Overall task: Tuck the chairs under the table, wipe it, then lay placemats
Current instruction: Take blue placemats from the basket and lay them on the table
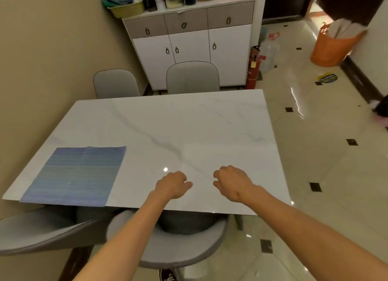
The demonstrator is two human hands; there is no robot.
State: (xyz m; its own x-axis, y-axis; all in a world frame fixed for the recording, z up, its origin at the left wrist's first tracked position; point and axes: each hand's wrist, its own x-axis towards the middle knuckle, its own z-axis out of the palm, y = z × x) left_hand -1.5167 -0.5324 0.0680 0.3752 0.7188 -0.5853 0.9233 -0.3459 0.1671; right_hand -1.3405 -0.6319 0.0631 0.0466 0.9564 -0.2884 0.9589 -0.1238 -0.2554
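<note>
Both forearms reach forward from the bottom of the view over a grey padded chair (168, 247) with a rounded backrest, its seat pushed partly beneath the near edge of the table (189, 123); a second grey chair (42, 230) stands to the left of the left hand, likewise drawn in under the edge; two further chairs, the far left chair (116, 83) and the far right chair (193, 76), stand well beyond both hands at the opposite side, only their curved fabric backs showing above the tabletop. Left hand (173, 185) and right hand (232, 183) hover just above the near part of the table, close together, fingers loosely curled, grasping nothing; whether the fingertips touch the surface cannot be told. One blue placemat (75, 175) lies flat well to the left of the left hand, its near edge aligned with the table edge; its surface is woven and finely ribbed, rectangular, with a faint fold line; the alignment suggests a setting placed squarely before the chair below it. Tabletop is glossy white stone-look slab with grey veining, bare and reflective, probably already wiped; judged stage: laying placemats, one down, no further mat in view. Beyond the far chairs stands a white cabinet (189, 45) with ring handles.
</note>
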